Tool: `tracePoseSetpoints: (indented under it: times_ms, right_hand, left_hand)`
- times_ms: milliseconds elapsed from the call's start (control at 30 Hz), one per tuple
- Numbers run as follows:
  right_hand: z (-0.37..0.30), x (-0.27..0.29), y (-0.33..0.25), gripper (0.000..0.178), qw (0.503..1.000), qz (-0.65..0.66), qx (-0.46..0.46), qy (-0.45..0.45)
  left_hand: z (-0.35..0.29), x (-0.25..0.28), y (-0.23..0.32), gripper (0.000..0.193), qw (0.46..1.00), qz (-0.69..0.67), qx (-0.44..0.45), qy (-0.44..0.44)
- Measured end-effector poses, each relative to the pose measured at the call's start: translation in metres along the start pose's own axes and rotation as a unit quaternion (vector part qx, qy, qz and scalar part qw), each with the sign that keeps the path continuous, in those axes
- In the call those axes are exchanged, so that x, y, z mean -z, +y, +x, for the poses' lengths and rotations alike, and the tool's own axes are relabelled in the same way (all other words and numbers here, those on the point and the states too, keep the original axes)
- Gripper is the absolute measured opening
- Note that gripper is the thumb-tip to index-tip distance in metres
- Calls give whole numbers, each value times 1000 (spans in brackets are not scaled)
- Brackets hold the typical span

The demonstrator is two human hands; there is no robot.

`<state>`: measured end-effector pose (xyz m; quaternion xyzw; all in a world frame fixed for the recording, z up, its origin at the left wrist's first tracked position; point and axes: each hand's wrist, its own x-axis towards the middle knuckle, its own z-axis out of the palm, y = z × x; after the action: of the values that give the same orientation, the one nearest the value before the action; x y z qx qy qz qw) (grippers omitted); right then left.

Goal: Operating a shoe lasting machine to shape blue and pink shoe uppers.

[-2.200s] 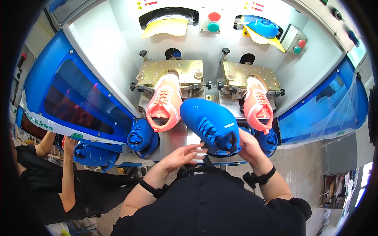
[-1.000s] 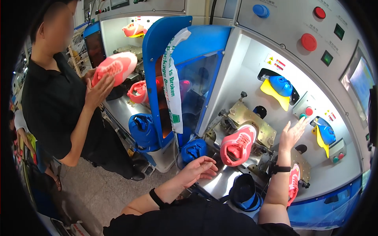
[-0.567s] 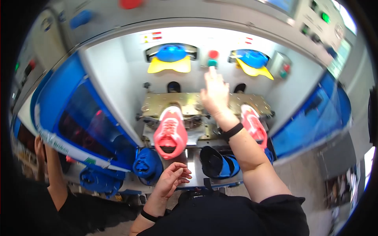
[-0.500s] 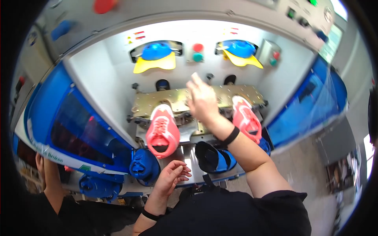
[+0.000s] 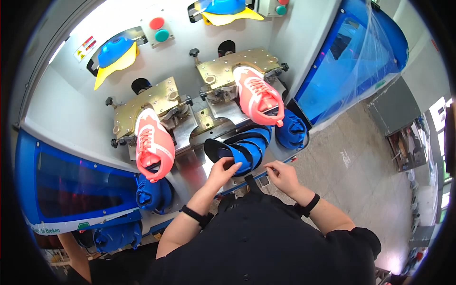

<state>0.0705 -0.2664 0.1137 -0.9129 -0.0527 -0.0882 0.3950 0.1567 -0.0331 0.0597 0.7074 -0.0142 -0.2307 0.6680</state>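
Observation:
A row of nested blue-and-black shoe uppers (image 5: 254, 145) lies on the metal ledge in front of me. My left hand (image 5: 222, 173) is at its near left end, thumb and fingers closed at the edge of a blue-and-black shoe upper. Just right of the row hovers my right hand (image 5: 284, 178), its fingers curled and pinched together; what they hold, if anything, is too small to make out. Two pink-and-white shoe uppers sit toe-inward at the machine's brass-coloured plates: a left one (image 5: 153, 142) and a right one (image 5: 259, 95).
Blue uppers hang at the ledge's left (image 5: 153, 192) and right (image 5: 290, 130). Blue-and-yellow pads (image 5: 115, 54) jut from the white back wall, near a button box (image 5: 159, 29). Blue doors (image 5: 80, 183) flank the machine. Another person's arm (image 5: 76, 256) shows at lower left.
My right hand has come back from between the two pink uppers to the near side of the ledge. My left hand has reached the blue-and-black uppers. The view has turned right.

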Motion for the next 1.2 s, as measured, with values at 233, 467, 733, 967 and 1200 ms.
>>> tracePoseSetpoints:
  times_ms: [233,467,733,967,1200]
  right_hand:
    - [11,20,28,14,989,106,-78,70]
    - [32,11,62,17,983,150,-104,31]
    - [28,-3,64,29,976,55,-100,-188]
    - [34,-12,61,34,947,34,-54,-314]
    - [39,-17,72,35,927,176,-130,-304]
  left_hand:
    - [26,-34,-5,25,995,33,-31,91]
    - [30,-29,-10,31,969,200,-146,10]
    - [-57,8,45,19,936,80,-135,315]
    - [-111,74,111,19,655,460,-260,540]
    - [-89,82,94,39,633,618,-146,442]
